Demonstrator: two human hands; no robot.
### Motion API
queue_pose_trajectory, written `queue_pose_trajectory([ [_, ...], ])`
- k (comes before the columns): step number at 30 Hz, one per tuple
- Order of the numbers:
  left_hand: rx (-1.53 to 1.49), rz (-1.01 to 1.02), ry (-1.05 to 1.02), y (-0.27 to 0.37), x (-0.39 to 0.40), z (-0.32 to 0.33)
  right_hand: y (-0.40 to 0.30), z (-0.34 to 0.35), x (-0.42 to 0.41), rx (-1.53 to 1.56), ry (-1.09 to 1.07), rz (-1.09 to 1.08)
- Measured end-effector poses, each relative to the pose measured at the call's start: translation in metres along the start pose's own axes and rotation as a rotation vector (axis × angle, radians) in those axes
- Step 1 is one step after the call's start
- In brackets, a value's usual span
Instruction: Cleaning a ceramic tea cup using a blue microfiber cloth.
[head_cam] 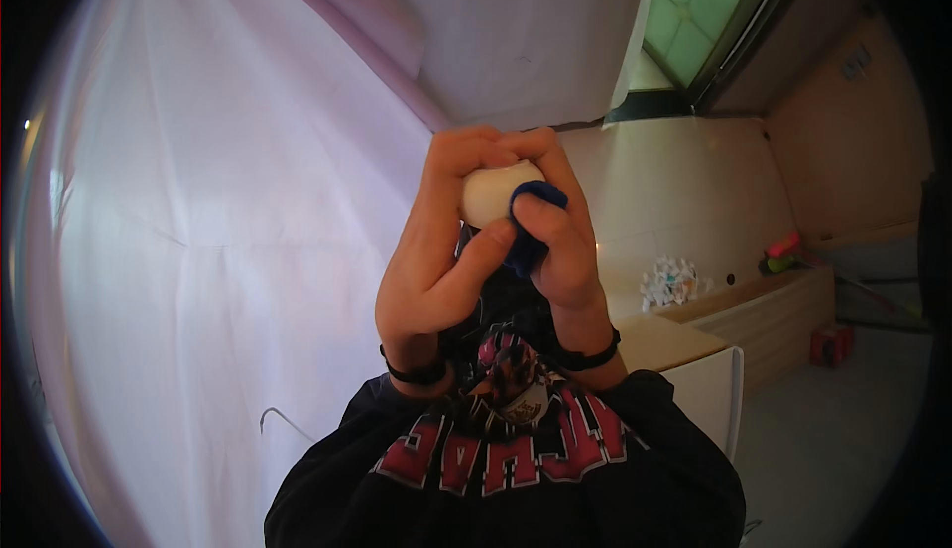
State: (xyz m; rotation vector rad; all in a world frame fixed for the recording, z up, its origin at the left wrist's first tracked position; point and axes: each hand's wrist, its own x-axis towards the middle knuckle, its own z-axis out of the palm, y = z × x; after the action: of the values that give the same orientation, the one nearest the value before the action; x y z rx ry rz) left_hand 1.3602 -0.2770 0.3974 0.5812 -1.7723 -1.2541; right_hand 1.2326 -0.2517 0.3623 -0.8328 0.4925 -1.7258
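Both hands are raised together in front of my chest, around a smooth, rounded, cream-white object [492, 195]. My left hand [450, 228] curls about its left side, with the thumb along its lower edge. In my right hand [561, 228] a dark blue cloth [526, 247] is pinched under the thumb and pressed against the object's right side. The fingers of the two hands meet behind its top. Much of the object is covered, so its exact kind cannot be told.
White sheeting [223, 213] hangs at the left, with a bent wire [286, 420] before it. To the right are a pile of crumpled white scraps [669, 282], a wooden board [758, 332], a pink and green item [782, 254] and a red box [831, 345]. A green-paned window [699, 12] shows above.
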Motion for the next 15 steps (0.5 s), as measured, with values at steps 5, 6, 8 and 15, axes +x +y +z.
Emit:
queue_pose_trajectory([
  [5, 0.205, 0.121, -0.050, 0.001, -0.003, 0.000, 0.000, -0.012, -0.002, -0.031, -0.073, -0.018],
  [6, 0.149, 0.110, -0.042, 0.003, -0.005, -0.002, -0.004, -0.006, -0.005, -0.028, -0.080, -0.015],
  [8, 0.096, 0.101, -0.030, 0.005, -0.009, -0.004, -0.013, 0.009, -0.011, -0.075, -0.090, -0.011],
  [15, 0.153, 0.018, -0.009, 0.009, -0.009, 0.004, -0.007, 0.004, -0.010, -0.025, 0.009, 0.059],
])
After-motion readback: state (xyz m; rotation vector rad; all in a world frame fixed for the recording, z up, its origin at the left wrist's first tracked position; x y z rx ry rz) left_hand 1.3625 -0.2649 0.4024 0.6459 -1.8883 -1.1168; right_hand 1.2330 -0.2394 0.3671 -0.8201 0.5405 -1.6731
